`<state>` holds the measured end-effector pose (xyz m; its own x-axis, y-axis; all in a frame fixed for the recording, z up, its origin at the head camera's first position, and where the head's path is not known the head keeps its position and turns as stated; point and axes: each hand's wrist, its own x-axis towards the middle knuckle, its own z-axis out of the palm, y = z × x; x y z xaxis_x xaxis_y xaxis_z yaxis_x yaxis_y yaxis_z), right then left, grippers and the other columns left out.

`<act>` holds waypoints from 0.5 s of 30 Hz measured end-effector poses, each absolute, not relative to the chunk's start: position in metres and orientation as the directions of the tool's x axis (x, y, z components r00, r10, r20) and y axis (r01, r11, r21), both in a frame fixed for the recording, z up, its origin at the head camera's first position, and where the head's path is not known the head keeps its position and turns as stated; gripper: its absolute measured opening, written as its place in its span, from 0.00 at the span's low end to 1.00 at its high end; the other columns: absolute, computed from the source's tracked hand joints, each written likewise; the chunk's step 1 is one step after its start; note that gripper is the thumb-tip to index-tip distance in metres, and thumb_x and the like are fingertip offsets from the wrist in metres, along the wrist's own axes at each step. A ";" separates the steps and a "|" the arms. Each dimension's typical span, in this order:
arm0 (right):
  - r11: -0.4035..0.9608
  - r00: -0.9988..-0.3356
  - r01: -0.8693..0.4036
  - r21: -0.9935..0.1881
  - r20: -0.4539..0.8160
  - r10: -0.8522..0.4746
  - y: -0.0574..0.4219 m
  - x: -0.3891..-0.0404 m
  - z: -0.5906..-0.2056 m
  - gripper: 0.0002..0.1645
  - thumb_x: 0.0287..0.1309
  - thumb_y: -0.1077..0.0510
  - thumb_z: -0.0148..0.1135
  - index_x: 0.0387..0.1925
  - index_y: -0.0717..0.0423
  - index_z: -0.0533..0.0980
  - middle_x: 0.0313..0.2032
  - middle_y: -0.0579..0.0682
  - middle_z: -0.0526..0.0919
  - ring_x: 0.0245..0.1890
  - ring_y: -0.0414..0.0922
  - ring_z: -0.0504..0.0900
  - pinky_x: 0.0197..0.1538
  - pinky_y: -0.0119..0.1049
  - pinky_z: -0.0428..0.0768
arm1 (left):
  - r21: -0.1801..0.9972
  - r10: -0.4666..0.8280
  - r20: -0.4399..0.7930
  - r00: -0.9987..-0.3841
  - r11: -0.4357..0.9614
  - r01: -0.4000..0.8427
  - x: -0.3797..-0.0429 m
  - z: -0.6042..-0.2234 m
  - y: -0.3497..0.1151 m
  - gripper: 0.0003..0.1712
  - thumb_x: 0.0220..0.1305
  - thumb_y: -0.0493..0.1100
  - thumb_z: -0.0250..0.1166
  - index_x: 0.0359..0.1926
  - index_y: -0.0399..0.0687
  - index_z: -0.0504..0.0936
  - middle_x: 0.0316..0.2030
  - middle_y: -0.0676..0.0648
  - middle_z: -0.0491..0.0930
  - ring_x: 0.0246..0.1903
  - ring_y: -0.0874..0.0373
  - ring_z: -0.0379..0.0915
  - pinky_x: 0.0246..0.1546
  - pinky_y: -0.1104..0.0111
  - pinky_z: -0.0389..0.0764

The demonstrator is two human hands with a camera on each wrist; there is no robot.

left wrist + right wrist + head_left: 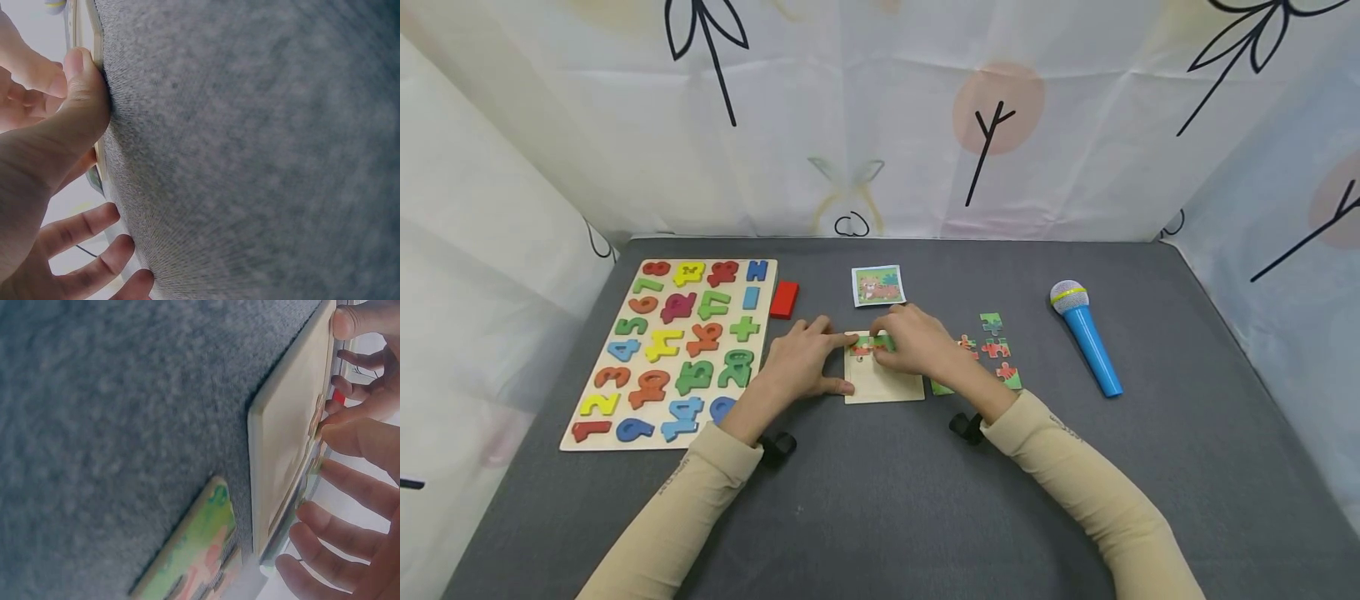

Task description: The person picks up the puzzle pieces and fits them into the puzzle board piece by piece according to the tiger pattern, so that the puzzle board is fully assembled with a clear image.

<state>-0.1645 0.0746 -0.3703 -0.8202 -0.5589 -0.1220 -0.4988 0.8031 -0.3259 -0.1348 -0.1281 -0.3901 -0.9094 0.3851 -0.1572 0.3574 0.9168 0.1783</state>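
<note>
A small wooden puzzle tray [883,384] lies flat in front of me, with a few picture pieces along its far edge. My left hand [803,360] steadies the tray's left side, thumb on its near corner [76,65] and index finger at the far corner. The other left fingers are spread on the table. With thumb and index finger, my right hand [917,340] pinches a green puzzle piece [884,342] at the tray's far edge, partly hidden by the fingers. In the right wrist view the tray's bare bed [289,425] shows beside both thumbs.
Loose puzzle pieces [996,348] lie right of the tray, some behind the right forearm. A picture card [878,286] lies beyond it. Leftward are a red block [784,300] and a wooden number board [655,337]; a blue toy microphone [1092,343] lies at right.
</note>
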 end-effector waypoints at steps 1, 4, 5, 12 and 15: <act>0.805 -0.821 -0.497 -0.323 -0.125 -0.557 0.074 -0.164 -0.370 0.17 0.63 0.53 0.67 0.53 0.51 0.85 0.47 0.54 0.84 0.49 0.52 0.79 0.40 0.44 0.78 | 0.178 0.385 -0.157 -0.910 0.917 0.357 -0.135 -0.390 -0.128 0.48 0.48 0.70 0.76 0.70 0.64 0.76 0.55 0.43 0.76 0.46 0.46 0.73 0.35 0.54 0.81; 0.811 -0.822 -0.493 -0.315 -0.138 -0.553 0.071 -0.164 -0.371 0.17 0.64 0.53 0.67 0.53 0.51 0.85 0.51 0.54 0.84 0.52 0.54 0.80 0.45 0.48 0.81 | 0.179 0.385 -0.157 -0.909 0.917 0.358 -0.135 -0.390 -0.128 0.48 0.48 0.70 0.76 0.70 0.64 0.76 0.55 0.43 0.76 0.46 0.47 0.72 0.35 0.54 0.81; 0.813 -0.822 -0.491 -0.312 -0.142 -0.551 0.070 -0.164 -0.372 0.17 0.64 0.53 0.67 0.53 0.50 0.85 0.52 0.55 0.84 0.53 0.54 0.80 0.47 0.49 0.82 | 0.181 0.386 -0.157 -0.909 0.916 0.357 -0.135 -0.390 -0.128 0.48 0.48 0.70 0.76 0.70 0.64 0.76 0.55 0.43 0.76 0.46 0.47 0.72 0.35 0.54 0.81; 0.818 -0.823 -0.490 -0.302 -0.148 -0.548 0.068 -0.164 -0.375 0.16 0.65 0.53 0.67 0.53 0.50 0.85 0.54 0.55 0.84 0.55 0.54 0.80 0.51 0.51 0.82 | 0.193 0.385 -0.158 -0.909 0.915 0.354 -0.135 -0.390 -0.127 0.47 0.49 0.69 0.77 0.70 0.63 0.76 0.55 0.43 0.75 0.46 0.46 0.72 0.35 0.54 0.81; 0.814 -0.820 -0.497 -0.301 -0.143 -0.554 0.068 -0.165 -0.375 0.16 0.65 0.53 0.66 0.53 0.50 0.85 0.53 0.54 0.85 0.54 0.53 0.81 0.50 0.49 0.83 | 0.191 0.384 -0.160 -0.910 0.916 0.353 -0.135 -0.390 -0.127 0.47 0.48 0.69 0.77 0.70 0.63 0.76 0.55 0.43 0.75 0.46 0.47 0.71 0.34 0.55 0.80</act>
